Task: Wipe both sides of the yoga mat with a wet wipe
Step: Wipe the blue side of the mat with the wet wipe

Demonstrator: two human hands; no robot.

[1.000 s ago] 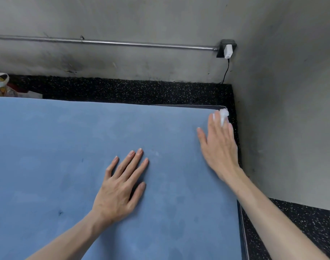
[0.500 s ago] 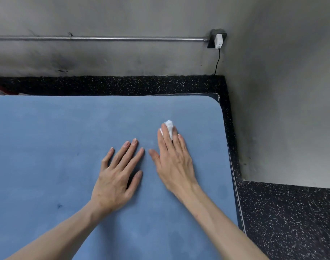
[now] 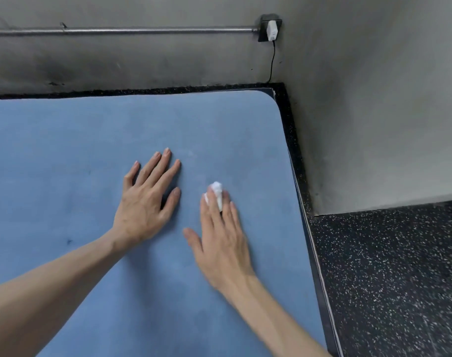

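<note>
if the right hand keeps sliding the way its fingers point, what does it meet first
Only bare blue yoga mat lies ahead of the right hand and its crumpled white wet wipe; then the mat's far edge, the black speckled floor strip and the grey wall.

Your yoga mat (image 3: 78,150) is a blue sheet with a soft, faintly mottled surface, and it lies flat and unrolled on the dark speckled floor. Its rounded far right corner sits close to the corner of 2 grey walls. A thin dark edge shows along its right side, and 1 small dark mark sits on its near left part. Your wet wipe (image 3: 216,189) is a small white crumpled wad. It rests on the mat's right half, and only its far end shows.
</note>
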